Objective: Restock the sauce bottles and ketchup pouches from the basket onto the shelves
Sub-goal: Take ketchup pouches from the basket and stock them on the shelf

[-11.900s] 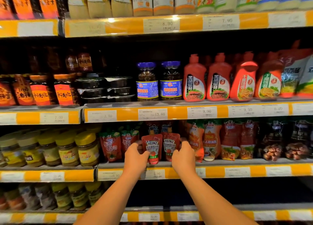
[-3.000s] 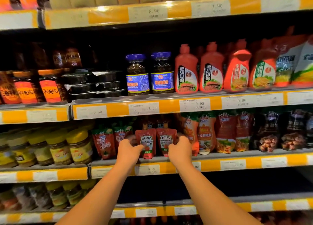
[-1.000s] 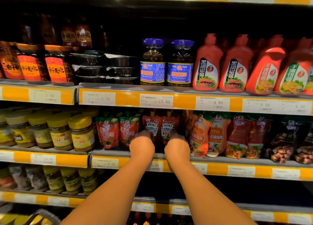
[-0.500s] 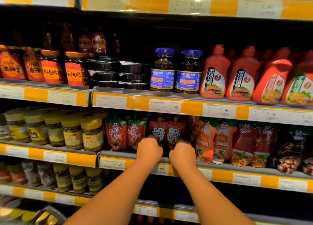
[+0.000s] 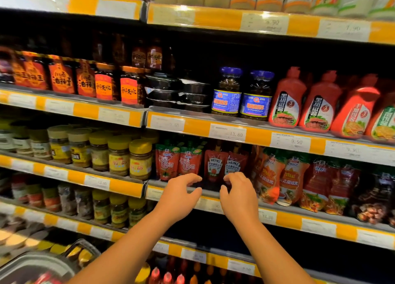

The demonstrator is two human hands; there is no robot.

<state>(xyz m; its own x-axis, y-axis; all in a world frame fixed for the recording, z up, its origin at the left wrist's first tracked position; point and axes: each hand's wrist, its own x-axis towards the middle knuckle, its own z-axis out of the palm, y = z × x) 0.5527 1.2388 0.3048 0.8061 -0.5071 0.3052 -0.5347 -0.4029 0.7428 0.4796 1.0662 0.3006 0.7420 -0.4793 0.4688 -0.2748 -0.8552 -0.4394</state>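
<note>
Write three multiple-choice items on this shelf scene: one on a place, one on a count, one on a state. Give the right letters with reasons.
1. Where do the two red Heinz ketchup pouches stand?
A. top shelf
B. on the shelf below the blue-lidded dark glass jars
C. in the basket

2. How many blue-lidded dark glass jars show?
A. two
B. four
C. six

3. How are the person's hands?
A. both gripping pouches
B. one holding a jar
C. both empty, fingers loosely curled

Answers:
1 B, the pouches sit one shelf under those jars.
2 A, a single pair stands side by side.
3 C, the left hand and right hand hover in front of the pouches with nothing in them.
</note>
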